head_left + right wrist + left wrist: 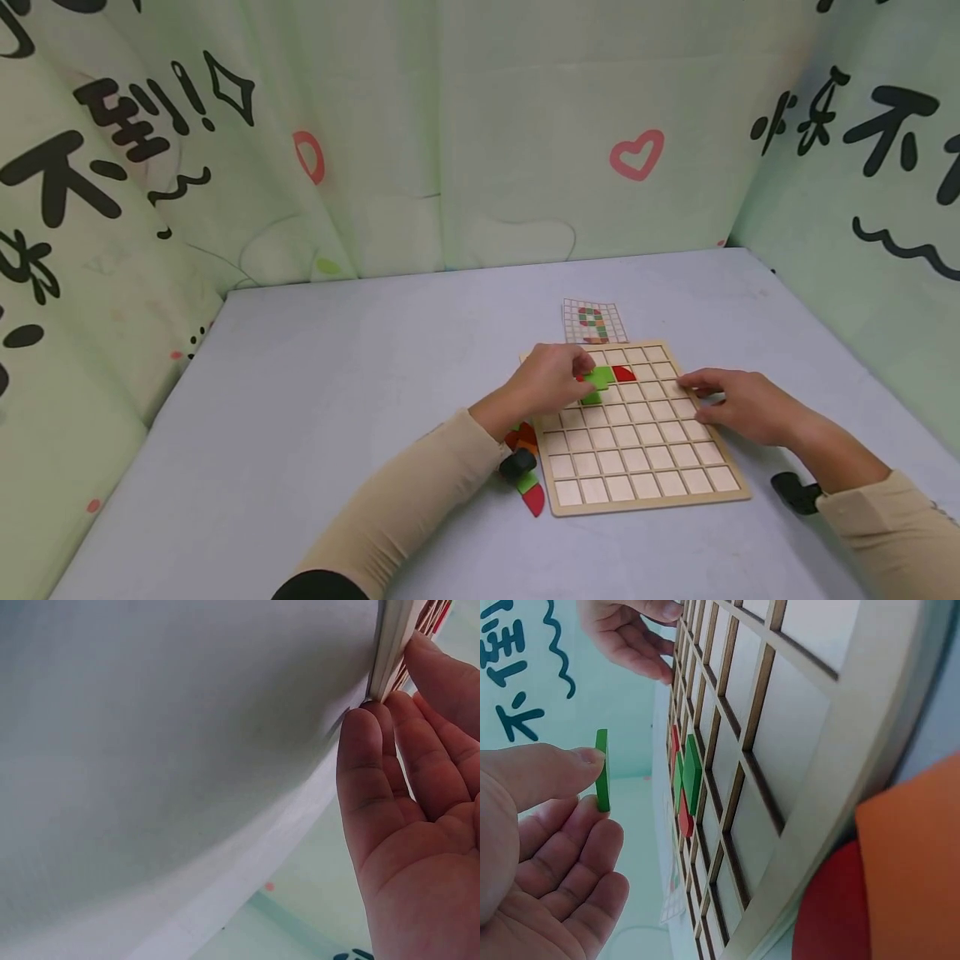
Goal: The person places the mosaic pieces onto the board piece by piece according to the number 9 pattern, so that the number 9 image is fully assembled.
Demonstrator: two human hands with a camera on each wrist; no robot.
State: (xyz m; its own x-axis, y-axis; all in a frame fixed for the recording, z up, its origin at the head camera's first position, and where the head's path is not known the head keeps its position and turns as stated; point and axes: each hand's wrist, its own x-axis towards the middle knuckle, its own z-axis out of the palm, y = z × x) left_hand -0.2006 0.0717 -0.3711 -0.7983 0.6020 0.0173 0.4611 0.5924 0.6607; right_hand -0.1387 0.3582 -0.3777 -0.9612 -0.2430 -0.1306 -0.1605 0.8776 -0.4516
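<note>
My left hand (551,379) pinches a green tile (603,771) between thumb and fingertips, just above the far left part of the grid board (635,461). My right hand (742,404) rests, fingers relaxed, against the board's right edge. More green tiles (693,774) and a red tile (624,374) sit near its far edge, beside a pattern card (596,322). Loose pieces (533,500) lie along its left edge. The board lies toward the right edge of the table (337,417).
</note>
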